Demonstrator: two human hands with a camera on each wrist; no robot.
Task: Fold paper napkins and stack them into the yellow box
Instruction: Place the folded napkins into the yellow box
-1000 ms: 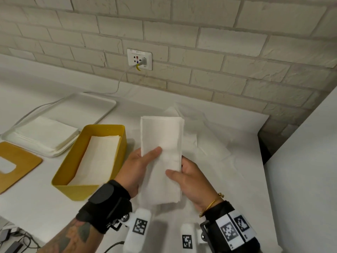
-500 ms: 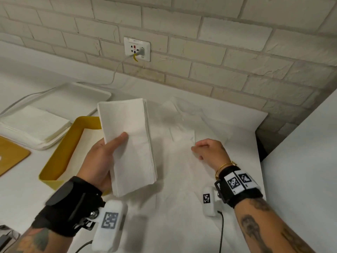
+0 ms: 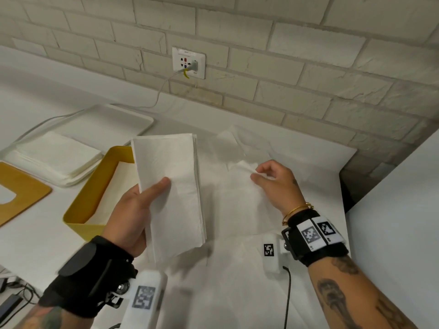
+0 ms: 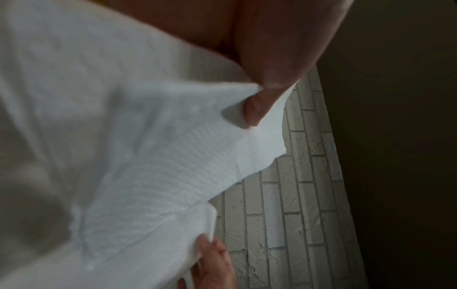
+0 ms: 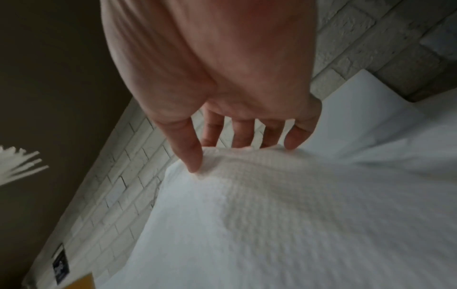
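I am holding a folded napkin (image 3: 171, 186) up in the air, just beside the yellow box (image 3: 95, 186) and partly over its near corner. My left hand (image 3: 133, 214) is gripping it, thumb on top and fingers curled behind. The napkin is long and thin. Its long side is running away from me toward the brick wall (image 3: 285, 55), and it is standing tilted up, not lying flat.

I am thinking the folding of this one is done, and the step now is putting it in. The yellow box is holding some folded napkins at the bottom. For the next move, I would need to turn the napkin so its long side lines up with the long side of the box, then lower it flat on top.

On the far side of the napkin from the box, my right hand (image 3: 275, 184) is pinching up the edge of a loose napkin (image 3: 237, 198) lying on the surface (image 3: 35, 233), thumb and fingertips closed on it. That looks like the next one to fold.

Beyond the box, a white tray (image 3: 133, 119) is holding a pile of flat napkins (image 3: 59, 153).
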